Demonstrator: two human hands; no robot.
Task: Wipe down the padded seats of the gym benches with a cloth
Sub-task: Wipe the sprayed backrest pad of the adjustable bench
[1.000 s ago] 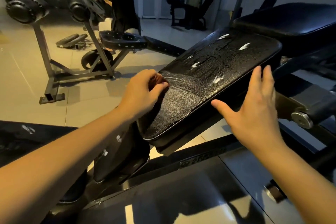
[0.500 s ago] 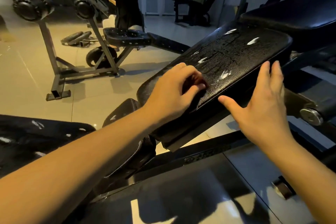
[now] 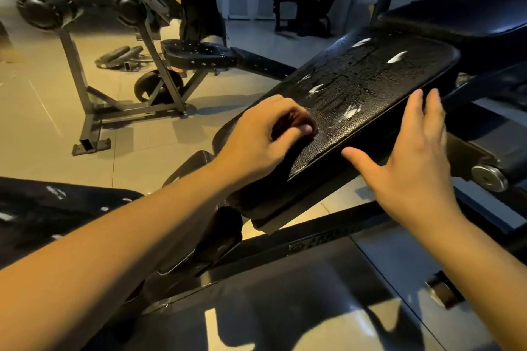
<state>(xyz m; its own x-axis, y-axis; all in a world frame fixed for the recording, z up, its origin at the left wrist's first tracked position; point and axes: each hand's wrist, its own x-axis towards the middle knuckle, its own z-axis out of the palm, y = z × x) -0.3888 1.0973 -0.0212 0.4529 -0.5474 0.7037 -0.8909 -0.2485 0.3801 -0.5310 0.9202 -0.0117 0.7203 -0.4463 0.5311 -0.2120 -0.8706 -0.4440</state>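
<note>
Pale glossy floor tiles (image 3: 42, 111) are seen beyond the fingers in the head view, and a grey steel-framed bench with a black perforated seat (image 3: 196, 53) stands on them, well apart from the work. Directly under and ahead of the fingers a black pebble-textured padded seat (image 3: 370, 80) is tilted, its far end raised. It is beaded with wet droplets, and white foam streaks (image 3: 352, 111) are scattered just beyond the fingertips and further up the pad.

The left hand (image 3: 256, 139) is set on the lower part of the pad, its fingers curled tightly round a small dark reddish cloth (image 3: 288, 120). The cloth is bunched beneath them and mostly hidden, and it is pressed to the leather. The right hand (image 3: 410, 168) is held flat and spread, thumb out, with nothing grasped. Its straight fingers lie along the pad's near edge, though contact there cannot be confirmed.

Most of the pad is judged unwiped. With so small a wad, foam could be smeared rather than lifted, and the upper corners missed. Liquid could be driven down the slope and dripped onto the tiles. If the pad is not braced by the spread fingers, it could be rocked under pressure.
</note>
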